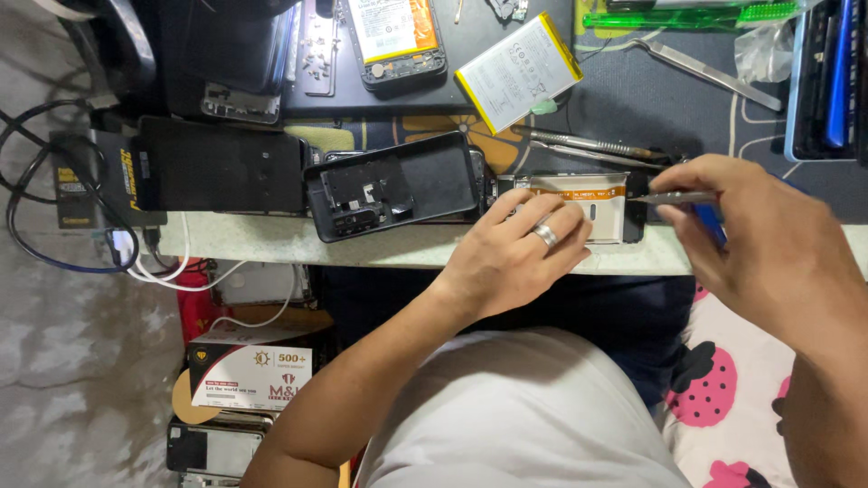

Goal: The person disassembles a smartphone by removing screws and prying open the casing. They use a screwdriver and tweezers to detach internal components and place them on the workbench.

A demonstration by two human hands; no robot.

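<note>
Black cables (36,226) loop over the grey floor at far left, beside a black flat box with a yellow stripe (108,185). Below the worktop (271,242) edge sits a white carton (253,372) with red and gold print, on top of a stack of phones. On the worktop lies a dark phone back cover (221,167), then an open black phone frame (393,185). Further back, a white battery with yellow edges (517,68) lies tilted. The left hand (520,248), a ring on one finger, presses flat with spread fingers on an opened phone (588,206) at the worktop's front edge; its silver inside carries an orange strip. The right hand (768,235) has its fingers pinched around thin metal tweezers (674,196), tip pointing at that phone. A green plastic tool (678,16) lies at the back right.
</note>
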